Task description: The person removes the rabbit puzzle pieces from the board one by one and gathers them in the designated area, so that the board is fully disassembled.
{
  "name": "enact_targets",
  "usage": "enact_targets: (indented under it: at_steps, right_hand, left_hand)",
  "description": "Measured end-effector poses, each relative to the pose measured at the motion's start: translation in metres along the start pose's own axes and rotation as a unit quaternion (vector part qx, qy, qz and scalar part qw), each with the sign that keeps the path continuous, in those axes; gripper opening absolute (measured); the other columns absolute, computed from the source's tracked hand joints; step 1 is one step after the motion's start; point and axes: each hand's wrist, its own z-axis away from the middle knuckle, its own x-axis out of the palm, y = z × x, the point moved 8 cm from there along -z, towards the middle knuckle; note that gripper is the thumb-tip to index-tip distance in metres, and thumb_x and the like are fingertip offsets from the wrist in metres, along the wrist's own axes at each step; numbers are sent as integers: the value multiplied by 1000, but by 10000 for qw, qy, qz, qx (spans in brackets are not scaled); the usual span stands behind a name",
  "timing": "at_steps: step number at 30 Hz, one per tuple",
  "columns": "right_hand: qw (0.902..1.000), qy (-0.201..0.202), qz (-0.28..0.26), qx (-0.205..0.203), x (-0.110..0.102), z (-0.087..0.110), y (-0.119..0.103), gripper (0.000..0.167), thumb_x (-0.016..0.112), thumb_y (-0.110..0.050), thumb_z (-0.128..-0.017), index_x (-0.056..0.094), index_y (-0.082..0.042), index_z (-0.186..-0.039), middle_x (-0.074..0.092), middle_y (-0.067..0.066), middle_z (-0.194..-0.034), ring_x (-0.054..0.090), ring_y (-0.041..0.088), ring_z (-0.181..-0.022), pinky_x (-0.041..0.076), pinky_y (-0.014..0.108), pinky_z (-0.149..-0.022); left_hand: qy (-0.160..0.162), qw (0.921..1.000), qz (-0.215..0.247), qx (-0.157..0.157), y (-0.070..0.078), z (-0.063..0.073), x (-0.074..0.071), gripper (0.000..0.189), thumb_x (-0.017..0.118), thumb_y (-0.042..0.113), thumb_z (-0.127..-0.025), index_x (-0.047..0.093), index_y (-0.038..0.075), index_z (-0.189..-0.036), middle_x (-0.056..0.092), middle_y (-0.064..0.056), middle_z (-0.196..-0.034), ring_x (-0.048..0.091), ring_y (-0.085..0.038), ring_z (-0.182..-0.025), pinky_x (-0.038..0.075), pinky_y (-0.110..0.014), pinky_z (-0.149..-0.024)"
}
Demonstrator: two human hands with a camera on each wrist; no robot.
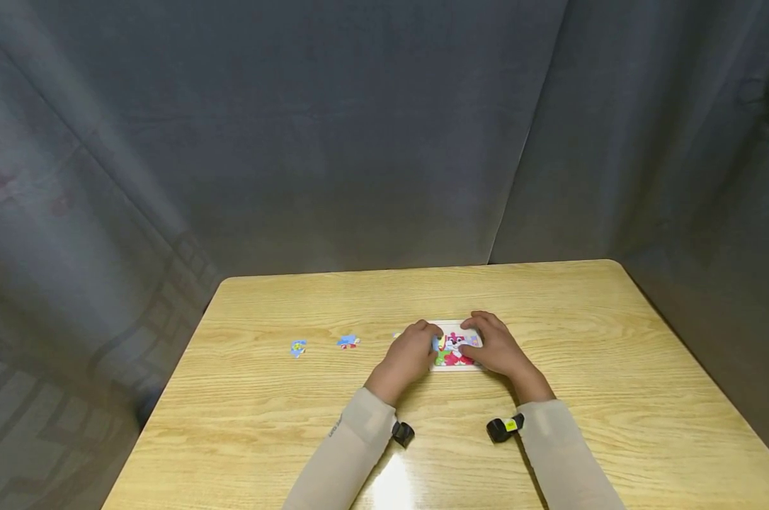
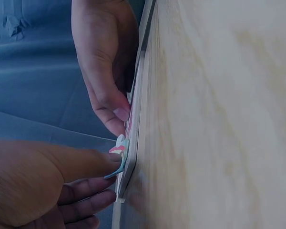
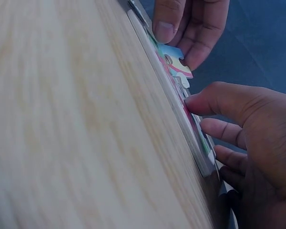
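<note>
A white-rimmed jigsaw puzzle board with a colourful cartoon animal picture lies flat between the two hands. My left hand pinches a puzzle piece, blue, yellow and pink, between thumb and fingers over the board's left part. The piece stands tilted above the board in the right wrist view. At the board's right side is my right hand, its thumb touching the assembled pieces and its other fingers spread loosely along the far edge. The left hand hides the board's left end in the head view.
Two loose puzzle pieces lie to the left, a blue-and-yellow piece and a blue-and-red piece. Another piece shows partly behind the left hand. Grey curtains hang behind and beside the wooden table.
</note>
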Motion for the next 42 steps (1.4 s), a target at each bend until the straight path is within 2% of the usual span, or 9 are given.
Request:
enact_targets:
  at_steps: [7, 13, 21, 29, 32, 36, 42]
  right_hand:
    - [9999, -17, 77, -102, 0, -1, 1, 43, 72, -26, -88, 58, -6, -124, 34, 21, -148, 26, 46, -136, 29, 65, -104]
    - [9998, -57, 21, -169, 4, 0, 3, 44, 72, -25, -88, 57, -7, -125, 32, 21, -149, 25, 45, -137, 29, 65, -105]
    - [9998, -119, -51, -116, 7, 2, 3, 43, 73, -24, -88, 58, -8, -124, 32, 19, -150, 25, 44, -137, 30, 65, -105]
    - [9998, -55, 0, -179, 2, 2, 2, 43, 73, -24, -88, 57, -8, -125, 31, 20, -150, 26, 44, -137, 30, 65, -105]
    - [9998, -30, 16, -182, 2, 3, 2, 43, 73, -25, -88, 58, -8, -125, 32, 20, -150, 26, 44, -137, 30, 64, -105]
    - [9998, -57, 91, -183, 3, 3, 3, 44, 73, -27, -88, 57, -10, -126, 32, 19, -150, 26, 44, -137, 30, 64, -106]
    - [9997, -73, 87, -213, 3, 3, 4, 44, 72, -26, -89, 57, -10, -126, 32, 19, -150, 26, 44, -137, 30, 65, -105]
  left_hand:
    - [77, 9999, 88, 73, -3, -1, -1, 29, 67, 11, -92, 66, 13, -121, 61, -4, -112, 59, -17, -102, 52, -26, -86]
    - [30, 9999, 145, 74, -4, -2, 0, 27, 67, 11, -93, 68, 12, -120, 62, -5, -111, 60, -17, -102, 51, -25, -86]
    - [-57, 9998, -72, 163, -4, -3, 0, 24, 69, 13, -91, 71, 12, -115, 63, -5, -110, 61, -21, -103, 53, -25, -85]
    - [6, 9963, -745, 421, 4, -6, -6, 21, 69, 15, -91, 73, 15, -112, 65, -2, -102, 63, -18, -92, 55, -26, -70]
    - [4, 9946, -906, 506, 4, -6, -6, 22, 70, 17, -91, 73, 15, -113, 66, -2, -102, 63, -17, -91, 55, -25, -70]
    - [37, 9951, -821, 543, 2, -6, -5, 24, 70, 18, -91, 72, 13, -115, 66, -3, -106, 64, -17, -93, 55, -24, -73]
    - [98, 9980, -433, 461, -6, -2, -10, 27, 68, 17, -93, 70, 12, -120, 65, -5, -111, 65, -15, -95, 55, -23, -77]
